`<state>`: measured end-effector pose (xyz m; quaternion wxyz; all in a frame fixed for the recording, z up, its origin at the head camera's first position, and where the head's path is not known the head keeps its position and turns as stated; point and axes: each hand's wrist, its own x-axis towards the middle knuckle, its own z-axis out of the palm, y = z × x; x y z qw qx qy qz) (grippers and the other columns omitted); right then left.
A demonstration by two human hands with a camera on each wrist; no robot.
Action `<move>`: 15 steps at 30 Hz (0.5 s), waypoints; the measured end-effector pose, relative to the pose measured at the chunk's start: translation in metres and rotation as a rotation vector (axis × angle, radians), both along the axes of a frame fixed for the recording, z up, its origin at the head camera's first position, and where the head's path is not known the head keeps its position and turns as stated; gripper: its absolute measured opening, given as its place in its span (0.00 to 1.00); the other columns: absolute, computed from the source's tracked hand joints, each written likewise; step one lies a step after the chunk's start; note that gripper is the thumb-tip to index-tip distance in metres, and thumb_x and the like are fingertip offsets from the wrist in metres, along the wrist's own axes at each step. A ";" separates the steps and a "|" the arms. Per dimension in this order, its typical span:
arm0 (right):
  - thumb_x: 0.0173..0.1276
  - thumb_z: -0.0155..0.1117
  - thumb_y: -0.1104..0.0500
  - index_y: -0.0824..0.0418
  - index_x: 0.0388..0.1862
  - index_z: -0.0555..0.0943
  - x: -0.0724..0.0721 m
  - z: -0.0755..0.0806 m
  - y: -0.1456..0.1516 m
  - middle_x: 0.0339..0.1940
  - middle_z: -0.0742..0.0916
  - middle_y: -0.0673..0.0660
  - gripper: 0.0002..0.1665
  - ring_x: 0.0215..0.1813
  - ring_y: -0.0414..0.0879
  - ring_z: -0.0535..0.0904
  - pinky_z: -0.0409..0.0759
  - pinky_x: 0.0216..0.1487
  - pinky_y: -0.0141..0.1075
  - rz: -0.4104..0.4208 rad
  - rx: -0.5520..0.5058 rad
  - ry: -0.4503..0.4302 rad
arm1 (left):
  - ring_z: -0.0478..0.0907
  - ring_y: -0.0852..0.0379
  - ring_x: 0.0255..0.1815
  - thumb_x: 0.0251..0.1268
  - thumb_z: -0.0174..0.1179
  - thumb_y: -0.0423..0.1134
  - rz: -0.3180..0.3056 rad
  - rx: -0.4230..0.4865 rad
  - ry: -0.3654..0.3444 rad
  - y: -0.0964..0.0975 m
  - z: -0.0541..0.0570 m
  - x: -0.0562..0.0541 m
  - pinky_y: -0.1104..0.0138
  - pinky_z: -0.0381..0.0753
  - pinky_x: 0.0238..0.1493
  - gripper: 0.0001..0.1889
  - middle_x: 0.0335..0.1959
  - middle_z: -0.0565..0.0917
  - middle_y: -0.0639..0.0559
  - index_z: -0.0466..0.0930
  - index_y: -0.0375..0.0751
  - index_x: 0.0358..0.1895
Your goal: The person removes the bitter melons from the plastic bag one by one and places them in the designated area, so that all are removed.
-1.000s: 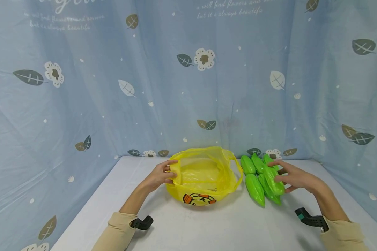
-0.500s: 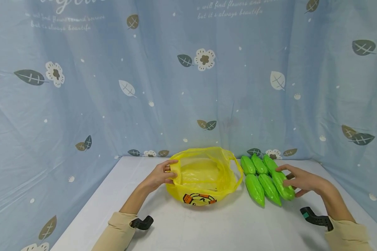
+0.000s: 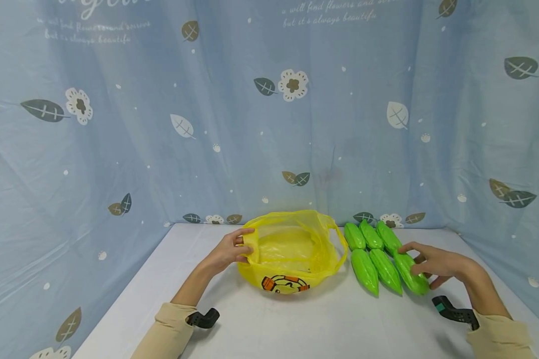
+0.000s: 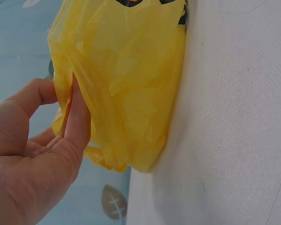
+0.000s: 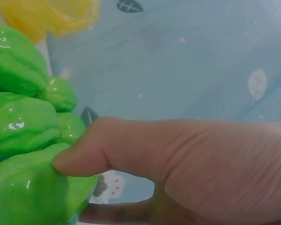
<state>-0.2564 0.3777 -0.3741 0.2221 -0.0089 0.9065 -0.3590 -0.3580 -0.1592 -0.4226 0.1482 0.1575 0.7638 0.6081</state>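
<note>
My left hand (image 3: 229, 253) pinches the left side of a yellow plastic bag (image 3: 285, 284), whose mouth gapes toward me. In the left wrist view the thin film of the bag (image 4: 131, 84) runs between my thumb and fingers. My right hand (image 3: 441, 264) holds a glossy green bitter melon (image 3: 410, 275) at the near right of a group, thumb on one side and fingers on the other. From the right wrist, my thumb presses on this ridged melon (image 5: 33, 187), while its far side is hidden. Several similar bitter melons (image 3: 364, 271) lie close together in two rows.
A white-covered table (image 3: 296, 324) carries everything. Behind it hangs a blue curtain (image 3: 233, 149) with leaf and flower prints, folding round both sides. The bag's loop handle (image 3: 341, 249) reaches close to the leftmost melons. Black camera mounts (image 3: 203, 319) sit on both wrists.
My right hand has brought its melon right and toward me, from lying over the others to the near row's right end. The left hand and bag stay put.
</note>
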 end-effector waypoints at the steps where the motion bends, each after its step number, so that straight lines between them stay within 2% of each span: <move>1: 0.66 0.63 0.57 0.64 0.74 0.56 0.000 0.000 0.000 0.64 0.68 0.82 0.42 0.52 0.62 0.79 0.86 0.40 0.52 0.000 -0.002 -0.006 | 0.80 0.51 0.51 0.62 0.63 0.32 0.001 0.004 -0.002 0.000 0.000 0.000 0.58 0.88 0.45 0.35 0.63 0.74 0.37 0.63 0.48 0.73; 15: 0.67 0.62 0.58 0.65 0.74 0.56 -0.004 -0.008 -0.001 0.65 0.66 0.83 0.42 0.53 0.65 0.79 0.86 0.40 0.51 0.007 -0.011 -0.030 | 0.81 0.52 0.52 0.62 0.63 0.33 -0.006 0.027 -0.005 -0.003 0.002 -0.001 0.59 0.88 0.45 0.36 0.65 0.73 0.34 0.61 0.47 0.74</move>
